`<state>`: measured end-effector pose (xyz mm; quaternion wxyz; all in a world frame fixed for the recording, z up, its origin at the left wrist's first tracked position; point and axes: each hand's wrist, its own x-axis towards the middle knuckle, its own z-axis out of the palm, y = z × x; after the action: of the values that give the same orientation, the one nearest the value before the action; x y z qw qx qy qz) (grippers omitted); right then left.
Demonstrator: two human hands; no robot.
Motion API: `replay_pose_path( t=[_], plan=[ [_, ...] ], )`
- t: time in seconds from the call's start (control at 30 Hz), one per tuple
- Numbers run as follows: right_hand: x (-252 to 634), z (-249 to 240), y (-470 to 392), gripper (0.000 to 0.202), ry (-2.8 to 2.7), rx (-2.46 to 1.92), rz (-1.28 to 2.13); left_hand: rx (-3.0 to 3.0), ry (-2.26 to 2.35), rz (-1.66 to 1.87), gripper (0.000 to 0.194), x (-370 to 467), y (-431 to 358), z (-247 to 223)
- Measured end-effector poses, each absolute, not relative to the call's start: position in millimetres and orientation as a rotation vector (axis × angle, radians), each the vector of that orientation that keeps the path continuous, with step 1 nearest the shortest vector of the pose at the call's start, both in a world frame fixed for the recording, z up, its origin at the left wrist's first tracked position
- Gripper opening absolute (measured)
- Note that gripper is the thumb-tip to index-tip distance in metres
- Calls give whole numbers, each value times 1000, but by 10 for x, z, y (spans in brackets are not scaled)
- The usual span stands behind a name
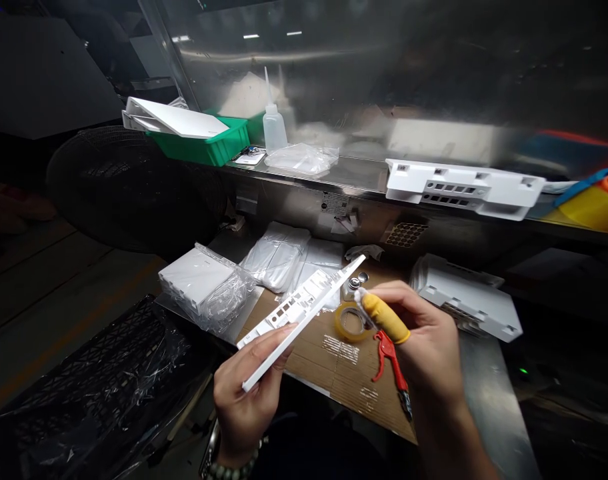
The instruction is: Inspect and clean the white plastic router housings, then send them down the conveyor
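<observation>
My left hand (251, 383) is closed on the lower end of a white plastic housing panel (311, 293). The panel is tilted edge-on, with ports and slots along one side. A yellow finger cot (384, 317) covers one finger of my right hand (429, 340), which pinches a small wad of white cloth (363, 301) just right of the panel. Below that hand, a roll of tape (351, 321) and a red air blow gun (388, 357) lie on the cardboard (319, 360). A small metal-topped container (354, 285) stands behind the tape, partly hidden by the panel.
Bagged white housings (199, 280) sit at the left, beside flat plastic bags (277, 253). More housings (467, 297) are stacked at the right. The shelf above carries a green bin (219, 143), a squeeze bottle (274, 130) and another housing (464, 187). A large fan (129, 187) stands left.
</observation>
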<state>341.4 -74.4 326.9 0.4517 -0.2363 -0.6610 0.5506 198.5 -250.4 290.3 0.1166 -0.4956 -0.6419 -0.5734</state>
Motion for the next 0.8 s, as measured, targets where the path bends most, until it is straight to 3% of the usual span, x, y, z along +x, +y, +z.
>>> replay_pose_path(
  t=[0.2, 0.33, 0.7, 0.8],
  plan=[
    [3375, 3201, -795, 16, -1256, -508, 2080, -1434, -1914, -1692, 52, 1974, -2525, 2872],
    [3368, 3193, -784, 26, -1033, -507, 2365, -1341, -2004, -1722, 47, 1979, -2535, 2820],
    [3371, 3141, -816, 31, -907, -556, 2483, -1212, -2160, -1856, 32, 2056, -2517, 2763],
    [3412, 3031, -792, 38, -1029, -629, 2406, -886, -2265, -2025, 21, 2053, -2477, 2817]
  ],
)
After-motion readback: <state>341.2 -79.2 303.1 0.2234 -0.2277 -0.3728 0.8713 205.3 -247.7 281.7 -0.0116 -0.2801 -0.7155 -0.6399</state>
